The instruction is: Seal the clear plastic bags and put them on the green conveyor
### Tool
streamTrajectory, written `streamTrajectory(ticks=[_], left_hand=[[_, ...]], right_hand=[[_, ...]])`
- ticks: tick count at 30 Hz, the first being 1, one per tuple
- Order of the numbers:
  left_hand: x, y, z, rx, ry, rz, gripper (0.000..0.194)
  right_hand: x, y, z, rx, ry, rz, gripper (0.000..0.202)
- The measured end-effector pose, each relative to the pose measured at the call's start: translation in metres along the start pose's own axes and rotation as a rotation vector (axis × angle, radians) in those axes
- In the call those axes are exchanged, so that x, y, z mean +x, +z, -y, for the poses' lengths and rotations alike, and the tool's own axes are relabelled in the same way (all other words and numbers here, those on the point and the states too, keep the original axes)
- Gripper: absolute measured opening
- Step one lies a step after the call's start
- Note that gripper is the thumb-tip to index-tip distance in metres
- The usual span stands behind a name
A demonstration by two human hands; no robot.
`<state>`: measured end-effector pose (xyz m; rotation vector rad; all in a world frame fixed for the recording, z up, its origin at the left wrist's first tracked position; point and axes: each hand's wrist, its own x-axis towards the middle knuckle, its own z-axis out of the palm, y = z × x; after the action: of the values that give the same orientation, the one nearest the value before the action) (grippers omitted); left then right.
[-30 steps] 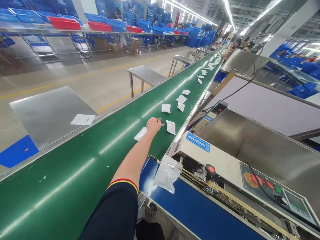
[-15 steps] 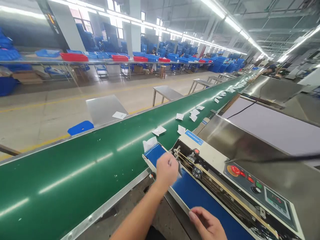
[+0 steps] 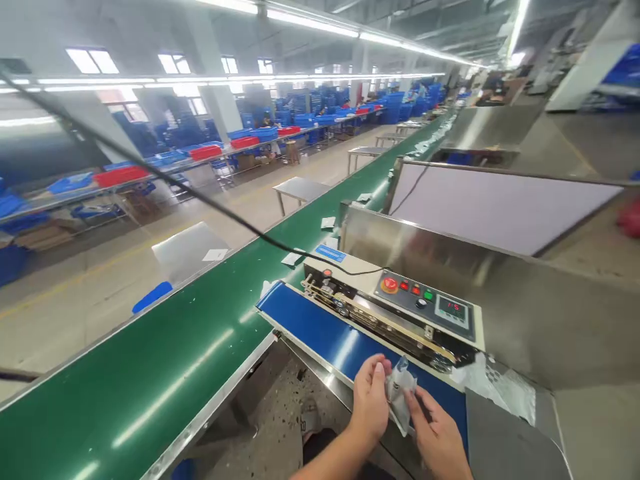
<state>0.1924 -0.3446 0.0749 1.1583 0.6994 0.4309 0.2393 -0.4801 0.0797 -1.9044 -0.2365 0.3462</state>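
Note:
A small clear plastic bag (image 3: 401, 395) with whitish contents is held upright between my hands, over the near edge of the blue belt (image 3: 310, 327). My left hand (image 3: 371, 399) closes its fingers at the bag's left edge. On the other side, my right hand (image 3: 439, 430) pinches the bag between thumb and fingers. Behind the hands stands a band sealing machine (image 3: 365, 280) with a red knob, buttons and a lit display. The machine's rollers and band run along the belt's far side.
A long green conveyor (image 3: 165, 353) runs on the left, with white packets (image 3: 329, 223) further along it. Loose plastic bags (image 3: 505, 390) lie beside a grey plate (image 3: 510, 433) at right. A black cable (image 3: 225, 217) crosses the view. A metal side table (image 3: 187, 250) stands beyond the conveyor.
My left hand has come back from the belt's far end to beside my right hand. A plastic bag is now between them. The view has turned to the right.

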Motion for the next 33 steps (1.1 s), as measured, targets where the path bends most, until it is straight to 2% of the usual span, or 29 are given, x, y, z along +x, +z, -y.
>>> streamTrajectory(ticks=[2, 4, 6, 7, 9, 13, 16, 20, 23, 27, 30, 33], left_hand=[[0.008, 0.005, 0.002, 0.13, 0.009, 0.14, 0.071], [0.014, 0.013, 0.003, 0.272, 0.005, 0.353, 0.064], [0.017, 0.024, 0.003, 0.366, 0.005, 0.496, 0.061], [0.017, 0.029, 0.004, 0.391, 0.011, 0.521, 0.06], [0.017, 0.041, 0.008, 0.423, 0.036, 0.528, 0.056], [0.02, 0.068, 0.028, 0.474, 0.026, 0.521, 0.048], [0.028, 0.094, 0.048, 0.478, -0.11, 0.41, 0.044], [0.042, 0.119, 0.064, 0.384, -0.255, 0.268, 0.042], [0.053, 0.116, 0.063, 0.377, -0.249, 0.243, 0.042], [0.065, 0.095, 0.053, 0.361, -0.226, 0.19, 0.042], [0.072, 0.073, 0.041, 0.304, -0.221, 0.187, 0.047], [0.075, 0.039, 0.022, 0.276, -0.151, 0.13, 0.049]], right_hand=[[-0.003, -0.014, -0.001, 0.041, 0.007, -0.005, 0.064], [-0.006, -0.026, -0.005, 0.118, 0.048, -0.048, 0.064], [-0.009, -0.036, -0.012, 0.226, 0.122, -0.192, 0.07], [-0.011, -0.04, -0.015, 0.27, 0.162, -0.273, 0.073], [-0.014, -0.048, -0.024, 0.299, 0.221, -0.389, 0.073], [-0.013, -0.068, -0.041, 0.315, 0.352, -0.483, 0.066], [-0.001, -0.086, -0.052, 0.523, 0.513, -0.56, 0.062], [0.025, -0.101, -0.056, 0.649, 0.556, -0.562, 0.059], [0.041, -0.101, -0.052, 0.655, 0.57, -0.481, 0.059], [0.057, -0.086, -0.042, 0.657, 0.577, -0.342, 0.058], [0.06, -0.072, -0.035, 0.647, 0.582, -0.258, 0.057], [0.049, -0.061, -0.029, 0.579, 0.608, -0.198, 0.06]])
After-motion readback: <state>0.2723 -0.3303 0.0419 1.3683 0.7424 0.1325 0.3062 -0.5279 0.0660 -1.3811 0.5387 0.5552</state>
